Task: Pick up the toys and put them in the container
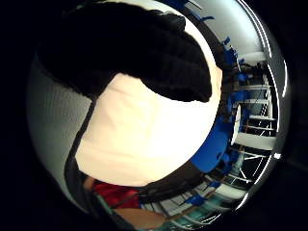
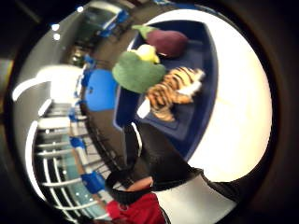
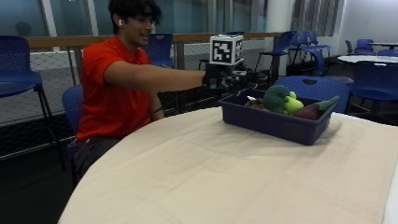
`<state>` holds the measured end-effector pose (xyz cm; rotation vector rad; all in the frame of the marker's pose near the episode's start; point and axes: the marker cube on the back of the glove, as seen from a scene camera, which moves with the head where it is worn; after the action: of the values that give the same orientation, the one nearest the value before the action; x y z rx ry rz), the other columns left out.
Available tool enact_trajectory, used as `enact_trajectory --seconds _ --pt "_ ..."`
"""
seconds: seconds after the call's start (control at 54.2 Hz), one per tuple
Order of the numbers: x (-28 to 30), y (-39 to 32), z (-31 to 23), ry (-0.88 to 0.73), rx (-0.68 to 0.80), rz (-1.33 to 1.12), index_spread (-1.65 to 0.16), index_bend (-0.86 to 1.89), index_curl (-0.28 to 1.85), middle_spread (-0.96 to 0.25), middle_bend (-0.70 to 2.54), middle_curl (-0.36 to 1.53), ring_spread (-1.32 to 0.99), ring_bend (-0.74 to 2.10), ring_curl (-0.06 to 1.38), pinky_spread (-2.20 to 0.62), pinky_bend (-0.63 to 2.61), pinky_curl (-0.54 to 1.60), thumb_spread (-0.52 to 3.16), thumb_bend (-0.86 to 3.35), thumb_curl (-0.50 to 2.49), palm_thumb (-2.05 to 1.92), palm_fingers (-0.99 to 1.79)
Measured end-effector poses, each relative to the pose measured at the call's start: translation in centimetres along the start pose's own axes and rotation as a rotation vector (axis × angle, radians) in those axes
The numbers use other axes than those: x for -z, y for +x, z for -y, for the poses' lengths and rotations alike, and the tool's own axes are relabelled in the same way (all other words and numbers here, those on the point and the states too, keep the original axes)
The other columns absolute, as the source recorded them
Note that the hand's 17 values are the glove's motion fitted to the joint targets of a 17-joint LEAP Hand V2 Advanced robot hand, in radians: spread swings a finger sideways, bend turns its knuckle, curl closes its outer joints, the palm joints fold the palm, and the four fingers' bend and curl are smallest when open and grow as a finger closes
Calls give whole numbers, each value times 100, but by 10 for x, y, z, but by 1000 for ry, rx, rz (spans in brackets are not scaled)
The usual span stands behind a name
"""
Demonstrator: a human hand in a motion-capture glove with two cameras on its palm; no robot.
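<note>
Right hand (image 3: 231,78) is held in the air beside the container's (image 3: 273,122) rim, its grip state cannot be told | Container is seen on the cloth-covered worktop (image 3: 205,182) near its far edge | Inside are lodged a green plush (image 2: 138,73), a purple eggplant toy (image 2: 167,42), a striped tiger (image 2: 175,91)

The outside view looks across the table (image 3: 205,172) from its far side, toward the seated person and the blue bin (image 3: 277,122) near the opposite edge. The thumb-side palm view looks down from close above into the same bin (image 2: 196,121), showing its toys. The little-finger-side palm view faces the tablecloth (image 1: 144,134), which all three views share.
</note>
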<state>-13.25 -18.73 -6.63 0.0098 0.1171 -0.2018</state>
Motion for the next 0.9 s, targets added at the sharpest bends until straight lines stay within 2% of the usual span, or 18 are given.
enact_trajectory --seconds 0.461,0.904 --pt "-67 91 -84 -18 -135 74 -35 13 22 -8 12 20 8 18 28 12 116 35 110 -6 25 -7 -20" --pt "-47 116 -119 27 -139 104 -36 14 23 -8 12 20 7 18 27 11 112 33 112 -5 22 -5 -18"
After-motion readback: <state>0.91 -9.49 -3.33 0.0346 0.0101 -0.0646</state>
